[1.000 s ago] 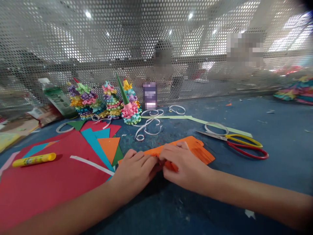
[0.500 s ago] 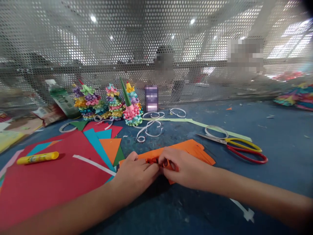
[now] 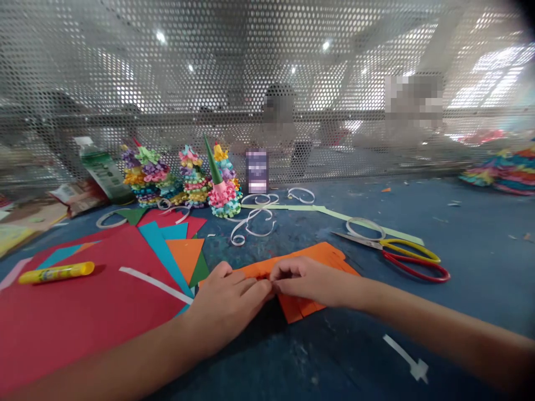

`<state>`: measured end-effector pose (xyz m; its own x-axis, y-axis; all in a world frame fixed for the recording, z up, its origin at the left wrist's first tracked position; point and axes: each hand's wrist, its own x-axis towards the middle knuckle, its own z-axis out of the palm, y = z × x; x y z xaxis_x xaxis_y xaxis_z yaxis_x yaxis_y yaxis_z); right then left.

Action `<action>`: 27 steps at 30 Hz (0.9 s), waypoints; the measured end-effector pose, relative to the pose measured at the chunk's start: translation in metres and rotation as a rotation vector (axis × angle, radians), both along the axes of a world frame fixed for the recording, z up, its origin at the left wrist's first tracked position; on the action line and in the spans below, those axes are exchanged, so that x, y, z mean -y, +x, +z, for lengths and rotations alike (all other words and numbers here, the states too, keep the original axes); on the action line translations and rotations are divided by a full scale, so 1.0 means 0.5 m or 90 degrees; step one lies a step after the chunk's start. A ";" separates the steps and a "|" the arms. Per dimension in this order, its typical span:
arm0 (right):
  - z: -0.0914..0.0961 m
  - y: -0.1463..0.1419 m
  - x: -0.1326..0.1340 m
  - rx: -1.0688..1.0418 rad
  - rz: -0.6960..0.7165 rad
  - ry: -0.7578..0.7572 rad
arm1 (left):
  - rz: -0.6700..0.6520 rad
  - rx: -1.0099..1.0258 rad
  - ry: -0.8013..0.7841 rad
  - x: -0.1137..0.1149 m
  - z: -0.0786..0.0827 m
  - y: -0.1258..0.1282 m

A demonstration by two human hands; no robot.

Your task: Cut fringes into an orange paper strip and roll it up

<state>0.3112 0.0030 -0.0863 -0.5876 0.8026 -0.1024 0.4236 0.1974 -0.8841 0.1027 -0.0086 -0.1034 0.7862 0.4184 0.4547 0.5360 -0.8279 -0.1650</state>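
An orange paper with cuts along its edge lies on the table in front of me. My left hand presses down on its left part, with the fingers bent and close together. The fingertips of my right hand pinch at the near edge, just beside the left fingertips. The pinched spot itself is mostly hidden by the fingers. To the right, scissors with one yellow and one red handle lie with their blades pointing left.
Coloured paper sheets lie at the left with a yellow glue stick on top. Behind stand a green bottle, several frilly paper cones and a phone. White paper strips curl on the table, before a perforated metal panel.
The orange curl that showed under my right fingers is out of sight, and the near part of the orange paper lies flatter. The view has shifted slightly.
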 end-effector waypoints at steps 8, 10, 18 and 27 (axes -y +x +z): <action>0.016 -0.001 0.025 0.075 0.046 0.290 | 0.008 0.029 -0.001 0.000 0.000 0.002; 0.012 -0.004 0.025 0.063 0.018 0.229 | 0.005 0.033 -0.006 0.001 0.000 0.003; -0.004 -0.008 0.008 -0.037 -0.016 -0.033 | -0.030 0.029 0.000 0.003 0.001 -0.001; 0.036 -0.003 0.038 0.166 0.005 0.286 | -0.023 0.039 0.005 0.001 0.002 0.006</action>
<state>0.3099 -0.0159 -0.0681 -0.5948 0.7967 0.1074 0.6151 0.5371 -0.5772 0.1056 -0.0091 -0.1025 0.7714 0.3857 0.5061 0.5146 -0.8460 -0.1396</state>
